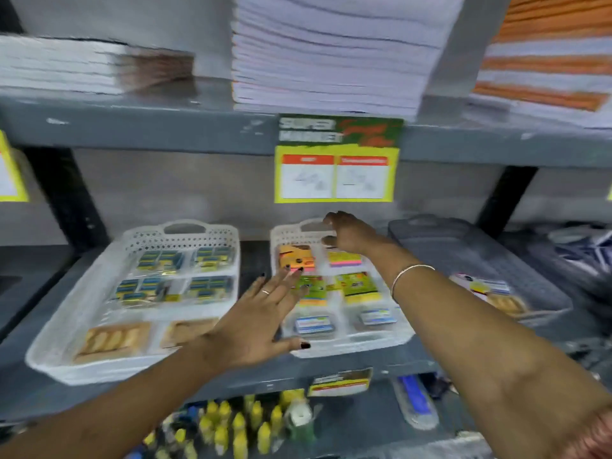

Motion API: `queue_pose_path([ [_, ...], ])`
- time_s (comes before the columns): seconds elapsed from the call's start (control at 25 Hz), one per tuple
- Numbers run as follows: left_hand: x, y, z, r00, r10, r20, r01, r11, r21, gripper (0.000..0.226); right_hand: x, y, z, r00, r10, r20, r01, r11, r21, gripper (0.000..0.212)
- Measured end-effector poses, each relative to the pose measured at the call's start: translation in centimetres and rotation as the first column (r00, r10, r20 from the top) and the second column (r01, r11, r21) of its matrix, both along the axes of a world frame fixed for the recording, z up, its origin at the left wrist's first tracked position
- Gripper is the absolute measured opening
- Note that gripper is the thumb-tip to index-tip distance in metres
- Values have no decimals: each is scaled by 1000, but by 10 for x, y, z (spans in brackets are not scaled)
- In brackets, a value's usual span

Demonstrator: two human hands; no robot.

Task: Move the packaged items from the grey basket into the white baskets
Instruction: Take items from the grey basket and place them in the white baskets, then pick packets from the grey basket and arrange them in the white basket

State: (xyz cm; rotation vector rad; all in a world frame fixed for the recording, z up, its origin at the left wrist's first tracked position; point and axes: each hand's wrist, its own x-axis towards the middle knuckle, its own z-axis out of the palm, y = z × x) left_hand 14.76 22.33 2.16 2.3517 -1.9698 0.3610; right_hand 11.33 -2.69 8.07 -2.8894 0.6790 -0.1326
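Note:
Two white baskets stand side by side on a grey shelf. The left white basket (59, 352) holds blue-and-yellow packs and tan packs. Orange, pink, green and blue packs fill the middle white basket (281, 233). At the right, the grey basket (463, 246) holds two packaged items (490, 289) near its front. My left hand (261, 319) hovers flat with fingers spread over the gap between the white baskets. My right hand (347, 235) reaches over the far end of the middle basket, fingers curled and apart, with nothing visibly held.
Stacks of paper (331, 51) fill the shelf above, and a yellow price sign (336, 160) hangs from its edge. Below the baskets, the lower shelf carries several yellow-capped bottles (231, 422) and a blue packaged item (414, 399). Dark goods lie at the far right.

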Motion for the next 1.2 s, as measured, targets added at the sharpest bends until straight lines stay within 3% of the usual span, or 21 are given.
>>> queue_pose_path([
  [0.24,-113,-141,-10,995,-98,-25,100,986,131,85,-137,-129,-22,978,-176,-112,186,978,91,45],
  [0.36,-138,-189,-17,981,-187,-43,191,974,119,98,-185,-178,-41,934,-228,-275,250,967,46,62],
  [0.52,-145,-209,-28,981,-188,-50,194,953,234,111,-207,-198,-62,873,-223,-435,265,964,37,84],
  [0.8,-147,-210,-33,989,-120,-83,139,948,285,85,-202,-200,-71,896,-247,-368,280,959,39,78],
  [1.2,-141,-194,-23,993,-77,-86,91,981,169,84,-167,-167,-36,964,-231,-131,239,970,52,65],
])
